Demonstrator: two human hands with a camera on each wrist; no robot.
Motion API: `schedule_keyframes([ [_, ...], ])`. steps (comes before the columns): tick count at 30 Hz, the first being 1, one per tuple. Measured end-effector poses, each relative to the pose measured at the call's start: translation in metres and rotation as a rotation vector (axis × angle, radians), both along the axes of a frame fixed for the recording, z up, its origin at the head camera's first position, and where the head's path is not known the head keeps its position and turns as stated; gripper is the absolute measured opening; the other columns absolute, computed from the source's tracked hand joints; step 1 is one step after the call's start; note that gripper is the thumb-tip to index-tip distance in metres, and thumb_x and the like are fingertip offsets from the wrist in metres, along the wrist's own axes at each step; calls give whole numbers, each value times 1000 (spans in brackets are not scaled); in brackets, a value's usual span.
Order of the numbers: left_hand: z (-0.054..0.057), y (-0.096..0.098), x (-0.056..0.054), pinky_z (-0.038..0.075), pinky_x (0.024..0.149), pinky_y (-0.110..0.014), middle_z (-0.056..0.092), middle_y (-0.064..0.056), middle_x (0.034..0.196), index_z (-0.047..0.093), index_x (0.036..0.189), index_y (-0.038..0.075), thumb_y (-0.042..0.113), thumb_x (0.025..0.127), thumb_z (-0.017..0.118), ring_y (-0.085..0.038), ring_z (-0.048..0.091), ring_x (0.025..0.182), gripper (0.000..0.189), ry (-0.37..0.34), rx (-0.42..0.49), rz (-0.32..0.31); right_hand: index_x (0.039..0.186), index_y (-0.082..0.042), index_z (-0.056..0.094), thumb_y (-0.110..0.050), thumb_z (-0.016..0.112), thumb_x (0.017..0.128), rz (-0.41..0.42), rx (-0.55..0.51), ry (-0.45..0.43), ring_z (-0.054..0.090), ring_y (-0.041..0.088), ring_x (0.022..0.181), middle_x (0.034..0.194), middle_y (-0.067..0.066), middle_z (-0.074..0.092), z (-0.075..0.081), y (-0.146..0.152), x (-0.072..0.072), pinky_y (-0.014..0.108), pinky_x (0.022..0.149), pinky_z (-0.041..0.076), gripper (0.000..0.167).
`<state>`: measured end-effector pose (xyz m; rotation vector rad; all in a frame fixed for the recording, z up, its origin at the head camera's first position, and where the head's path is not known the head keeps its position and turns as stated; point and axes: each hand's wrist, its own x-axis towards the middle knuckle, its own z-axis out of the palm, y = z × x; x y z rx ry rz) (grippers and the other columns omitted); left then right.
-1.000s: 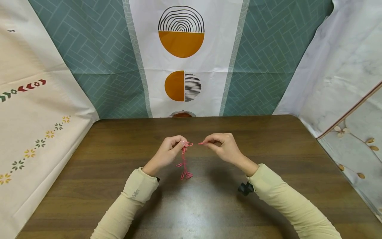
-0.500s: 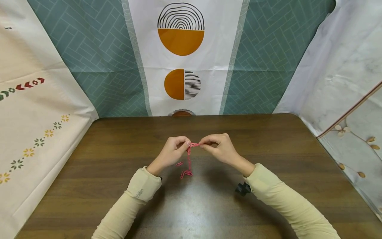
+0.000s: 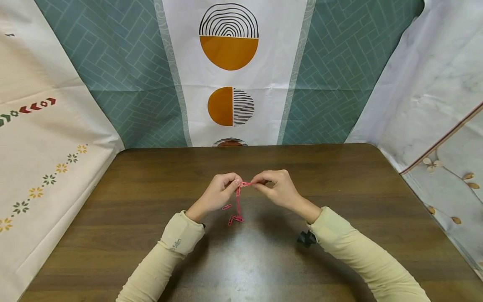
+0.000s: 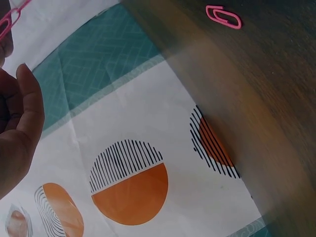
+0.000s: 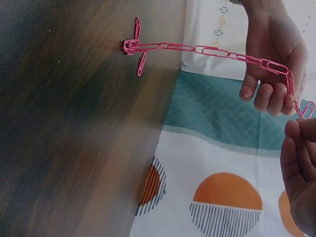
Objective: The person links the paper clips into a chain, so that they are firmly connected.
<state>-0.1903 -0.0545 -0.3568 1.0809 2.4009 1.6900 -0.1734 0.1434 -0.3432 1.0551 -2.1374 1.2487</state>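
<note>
My left hand (image 3: 220, 191) pinches the upper end of a chain of linked pink paper clips (image 5: 212, 51). The chain hangs down to a small bunch of clips (image 5: 131, 46) on the table. From the right, my right hand (image 3: 278, 188) pinches a pink paper clip (image 5: 308, 108) between thumb and forefinger. That clip meets the chain's upper end between the two hands; whether they are linked I cannot tell. In the left wrist view my left hand (image 4: 22, 111) is at the left edge, below a pink clip (image 4: 9, 22).
Two loose pink paper clips lie beside the bunch, one clip (image 3: 227, 206) to the left and another clip (image 3: 230, 221) in front. The brown wooden table (image 3: 151, 180) ends at the back against a printed cloth (image 3: 320, 84).
The hands have come together, bringing the right hand's paper clip to the chain's end. Over the last half second they have barely moved, and the chain has swung slightly left.
</note>
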Motion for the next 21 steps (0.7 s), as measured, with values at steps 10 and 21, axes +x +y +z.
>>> schedule_keyframes([
  [10, 0, 1, 1, 27, 47, -22, 45, -1, 61, 58, 77, -3, -1, 94, 44, -8, 29, 48, 21, -35, 7, 4, 74, 3, 67, 14, 69, 70, 40, -24, -69, 61, 16, 59, 69, 13, 65, -2, 1, -2, 27, 54, 50, 12],
  [21, 5, -2, 2, 31, 47, -21, 49, -9, 62, 57, 76, -2, -2, 93, 45, -7, 35, 50, 20, -38, 2, 11, 74, 0, 68, 18, 68, 68, 22, 5, 65, 62, 17, 60, 71, 9, 66, -5, 5, -8, 30, 54, 50, 19],
])
